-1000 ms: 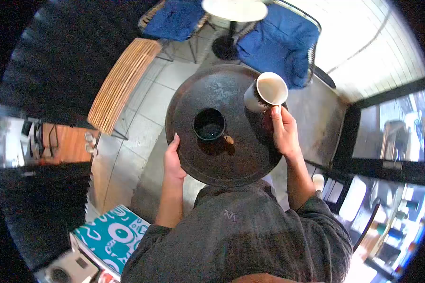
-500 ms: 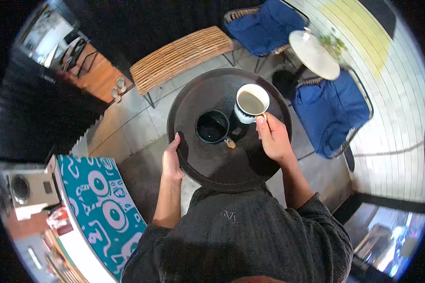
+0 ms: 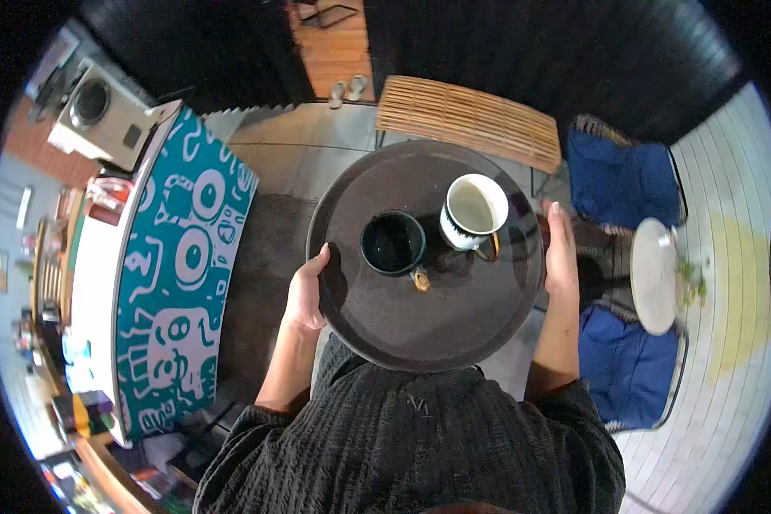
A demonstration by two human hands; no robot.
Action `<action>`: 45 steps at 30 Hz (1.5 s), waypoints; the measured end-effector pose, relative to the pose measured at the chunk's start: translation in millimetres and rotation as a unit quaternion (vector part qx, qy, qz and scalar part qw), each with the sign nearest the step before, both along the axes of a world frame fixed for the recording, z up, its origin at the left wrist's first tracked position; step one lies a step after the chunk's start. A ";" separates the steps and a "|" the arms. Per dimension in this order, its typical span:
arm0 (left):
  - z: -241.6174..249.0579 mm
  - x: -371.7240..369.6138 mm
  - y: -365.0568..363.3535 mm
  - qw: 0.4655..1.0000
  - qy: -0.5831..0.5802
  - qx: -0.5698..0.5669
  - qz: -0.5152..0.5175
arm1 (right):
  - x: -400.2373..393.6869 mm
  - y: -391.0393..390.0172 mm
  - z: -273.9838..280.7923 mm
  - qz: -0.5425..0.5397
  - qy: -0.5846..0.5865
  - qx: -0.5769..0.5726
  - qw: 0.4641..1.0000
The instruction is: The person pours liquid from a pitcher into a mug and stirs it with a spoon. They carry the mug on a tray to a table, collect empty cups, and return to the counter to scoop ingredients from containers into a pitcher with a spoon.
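Note:
A round dark-brown serving tray (image 3: 420, 330) is held level in front of my body. My left hand (image 3: 307, 295) grips its left rim, thumb over the edge and the other fingers hidden beneath. At the right rim, my right hand (image 3: 561, 257) holds the tray from the side, with most of its fingers out of sight. On the tray stands a white mug (image 3: 471, 214) with a dark pattern, a gold-coloured handle and a pale inside. To its left is a dark cup (image 3: 393, 243) with a small tan handle; its contents are too dark to make out.
A counter (image 3: 184, 257) with a teal-and-white patterned front runs along the left, bearing a beige machine (image 3: 103, 116). Ahead stands a slatted wooden bench (image 3: 467, 120). To the right are blue-cushioned chairs (image 3: 630, 176) and a small round table (image 3: 654, 274). Slippers (image 3: 348, 90) lie by the doorway.
My right hand has let go of the white mug and moved to the tray's right rim. The view has turned left, bringing the counter closer. My left hand keeps its hold.

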State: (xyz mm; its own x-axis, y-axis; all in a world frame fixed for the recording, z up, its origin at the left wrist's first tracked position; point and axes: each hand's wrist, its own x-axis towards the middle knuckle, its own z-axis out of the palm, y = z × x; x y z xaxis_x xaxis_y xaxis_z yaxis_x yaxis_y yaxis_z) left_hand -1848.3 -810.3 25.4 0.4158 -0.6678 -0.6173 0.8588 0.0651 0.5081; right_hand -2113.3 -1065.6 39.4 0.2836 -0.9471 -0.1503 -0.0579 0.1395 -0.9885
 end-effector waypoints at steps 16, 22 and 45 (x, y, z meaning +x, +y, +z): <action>-5.9 261.8 41.8 0.991 -0.013 -0.015 0.133 | 344.8 -24.3 -12.9 0.226 -0.031 -0.025 0.973; 12.5 357.9 53.2 0.974 -0.027 -0.127 0.187 | 460.4 -33.7 -13.6 0.254 -0.051 -0.017 0.966; 31.6 695.2 -167.1 0.911 -0.212 -0.102 0.339 | 923.2 -250.2 -5.5 0.369 -0.130 0.052 0.919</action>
